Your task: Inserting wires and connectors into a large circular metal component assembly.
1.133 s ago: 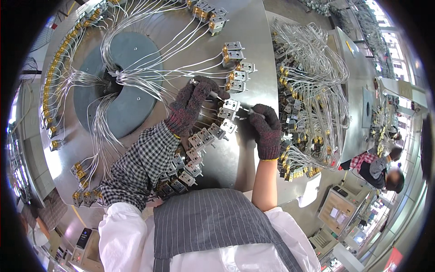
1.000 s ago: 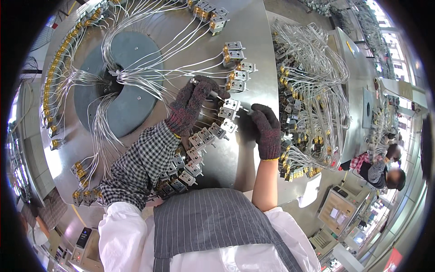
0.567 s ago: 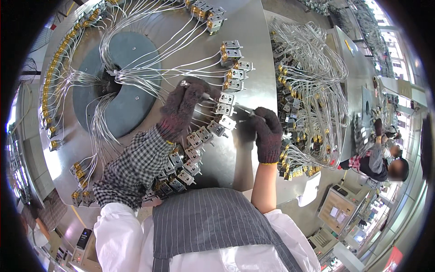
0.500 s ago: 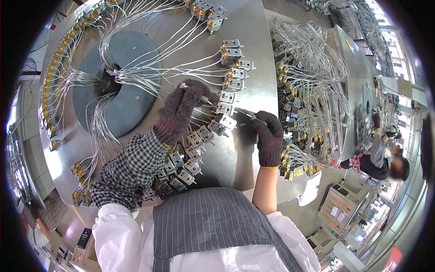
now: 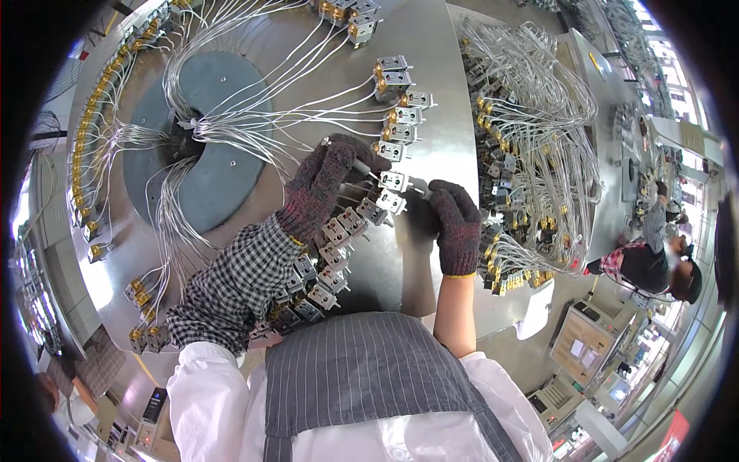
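My left hand [image 5: 323,185], in a dark maroon knit glove, is closed round a slim grey pen-like tool [image 5: 362,166]. The tool's thin end points at a small boxy metal unit [image 5: 393,182] in the curved row on the table. From the other side, my right hand [image 5: 456,227], gloved alike, pinches a second slim grey tool [image 5: 419,185] whose tip meets or nearly meets that unit's shaft side. Another unit [image 5: 392,202] stands just nearer to me. The fingers hide most of both tools, and their exact kind is unclear. Silvery wires [image 5: 308,117] run from the units to the table's centre.
A round grey plate [image 5: 231,85] with a central hole gathers the wires on the metal table [image 5: 431,46]. More units [image 5: 100,100] line the far left edge. A tangled heap of wired units [image 5: 539,131] lies at the right. A co-worker [image 5: 654,262] is beyond it.
My right hand has moved slightly left, bringing its tool up to the unit. My left hand has shifted a little to the right. The view has shifted slightly.
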{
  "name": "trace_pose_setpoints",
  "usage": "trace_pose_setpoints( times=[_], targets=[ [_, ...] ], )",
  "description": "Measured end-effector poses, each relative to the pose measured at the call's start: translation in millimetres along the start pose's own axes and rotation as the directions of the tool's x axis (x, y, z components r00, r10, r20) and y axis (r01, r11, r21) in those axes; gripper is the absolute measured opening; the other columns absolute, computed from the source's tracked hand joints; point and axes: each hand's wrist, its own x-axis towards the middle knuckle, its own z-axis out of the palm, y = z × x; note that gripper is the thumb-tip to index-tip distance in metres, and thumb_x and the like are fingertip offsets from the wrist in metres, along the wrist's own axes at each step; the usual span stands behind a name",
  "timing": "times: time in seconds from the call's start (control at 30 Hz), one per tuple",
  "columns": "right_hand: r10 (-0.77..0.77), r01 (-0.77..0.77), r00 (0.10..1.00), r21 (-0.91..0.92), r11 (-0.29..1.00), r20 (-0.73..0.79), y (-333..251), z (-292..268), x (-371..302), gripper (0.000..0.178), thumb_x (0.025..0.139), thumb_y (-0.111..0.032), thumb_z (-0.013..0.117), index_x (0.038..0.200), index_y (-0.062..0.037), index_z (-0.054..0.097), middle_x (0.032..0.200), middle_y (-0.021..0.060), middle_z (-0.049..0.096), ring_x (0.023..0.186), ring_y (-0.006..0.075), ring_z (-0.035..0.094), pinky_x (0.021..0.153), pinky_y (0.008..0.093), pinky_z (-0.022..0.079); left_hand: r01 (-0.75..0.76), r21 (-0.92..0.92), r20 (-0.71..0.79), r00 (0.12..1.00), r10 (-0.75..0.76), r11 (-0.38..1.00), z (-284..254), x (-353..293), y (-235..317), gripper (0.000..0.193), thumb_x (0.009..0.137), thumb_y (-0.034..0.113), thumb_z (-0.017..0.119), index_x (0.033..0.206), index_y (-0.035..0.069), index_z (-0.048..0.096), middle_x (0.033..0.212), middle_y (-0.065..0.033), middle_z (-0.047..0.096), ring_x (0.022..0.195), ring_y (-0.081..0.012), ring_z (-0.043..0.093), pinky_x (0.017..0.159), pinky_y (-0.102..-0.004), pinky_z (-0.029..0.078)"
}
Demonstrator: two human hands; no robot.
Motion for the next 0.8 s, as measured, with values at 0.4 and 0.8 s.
trace_pose_setpoints(
  times=[0.4,0.8],
  targets=[
    [-0.031,0.030,0.998,0.004,1.000,0.046,-7,1,-1,0.022,0.083,-0.012,0.066,0.102,-0.0015,0.064,0.092,0.0054,0.066,0.082,0.0104,0.060,0.073,0.0237,0.049,-0.140,0.140,0.046,0.990,0.134,0.980,-1,0,-3,0.036,0.101,0.032,0.038,0.104,-0.001,0.054,0.101,-0.0152,0.063,0.090,-0.0226,0.064,0.080,-0.0341,0.055],
    [0.112,-0.133,0.985,0.158,0.978,0.131,7,-8,11,0.023,0.083,-0.009,0.063,0.104,-0.0010,0.061,0.097,0.0062,0.064,0.087,0.0122,0.059,0.081,0.0266,0.049,-0.156,0.168,-0.018,0.987,0.161,0.973,1,-3,0,0.026,0.100,0.022,0.044,0.105,-0.001,0.053,0.101,-0.0170,0.064,0.093,-0.0243,0.065,0.081,-0.0355,0.053]
  ],
)
